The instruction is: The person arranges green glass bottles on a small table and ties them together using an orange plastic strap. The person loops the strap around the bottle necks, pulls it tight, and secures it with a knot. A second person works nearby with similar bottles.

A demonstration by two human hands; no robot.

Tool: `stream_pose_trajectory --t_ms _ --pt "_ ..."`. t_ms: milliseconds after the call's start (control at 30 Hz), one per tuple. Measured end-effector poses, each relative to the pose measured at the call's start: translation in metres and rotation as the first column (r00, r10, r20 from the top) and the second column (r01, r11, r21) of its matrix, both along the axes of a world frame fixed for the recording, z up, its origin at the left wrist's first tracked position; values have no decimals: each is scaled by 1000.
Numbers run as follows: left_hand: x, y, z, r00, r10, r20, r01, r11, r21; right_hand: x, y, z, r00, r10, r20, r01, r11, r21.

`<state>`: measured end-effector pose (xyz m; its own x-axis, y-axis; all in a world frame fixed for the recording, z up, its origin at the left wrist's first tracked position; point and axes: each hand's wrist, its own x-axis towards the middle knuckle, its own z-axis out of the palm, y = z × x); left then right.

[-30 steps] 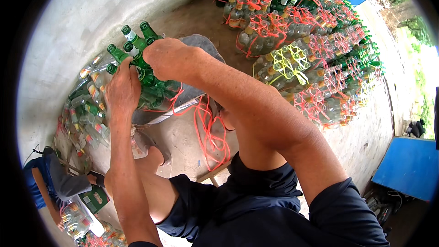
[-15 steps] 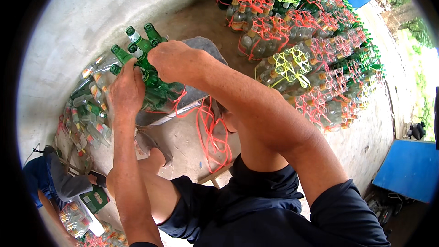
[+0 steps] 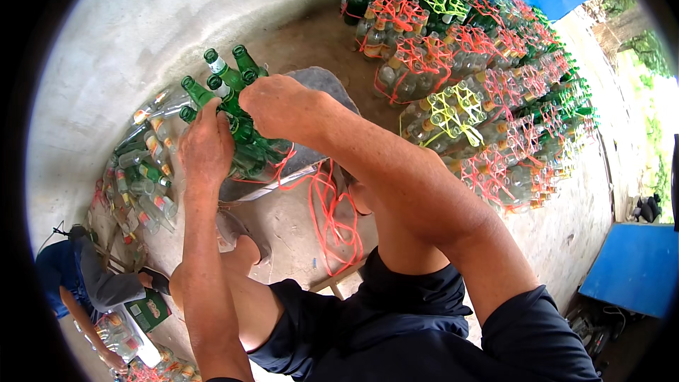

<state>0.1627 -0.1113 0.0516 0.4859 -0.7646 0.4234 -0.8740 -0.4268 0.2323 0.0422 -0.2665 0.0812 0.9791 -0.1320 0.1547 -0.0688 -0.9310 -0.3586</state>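
A cluster of green glass bottles (image 3: 228,93) stands upright, close together, on a dark slab-like stand (image 3: 327,92) in front of me. My left hand (image 3: 205,143) is closed at the near left side of the cluster, its fingers against a bottle neck. My right hand (image 3: 272,105) forms a fist over the right side of the bottles; what its fingers hold is hidden. Red plastic cord (image 3: 332,223) runs around the lower part of the bottles and hangs off the stand in loose loops toward the floor between my legs.
Bundles of bottles tied with red and yellow-green cord (image 3: 454,110) fill the floor at the right. Loose bottles (image 3: 145,191) lie heaped by the wall at left. A person (image 3: 71,276) works at lower left near a green box (image 3: 150,310). Blue panels (image 3: 629,269) are at right.
The whole view has shifted slightly, so most things appear a little lower and further right. Both my hands stay on the bottles. At lower left, the other person's hand has come down onto bottles.
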Motion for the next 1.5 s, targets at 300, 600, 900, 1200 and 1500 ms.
stream_pose_trajectory --t_ms 300,600,900,1200,1500 --pt "-8 -1 10 998 48 -30 -46 996 78 1 1 -2 1000 0 25 0 1000 27" --pt "-12 -2 13 996 64 -58 -59 994 90 0 1 2 999 -12 -51 14 999 42" --pt "-10 -1 10 998 41 -50 -39 998 54 0 2 1 1000 -4 -31 5 999 37" --pt "-13 -1 14 997 57 -54 -54 996 66 1 2 1 998 -8 -61 7 1000 -18" --pt "-13 -2 13 998 49 -48 -46 997 56 -3 1 -2 1000 4 21 -5 999 45"
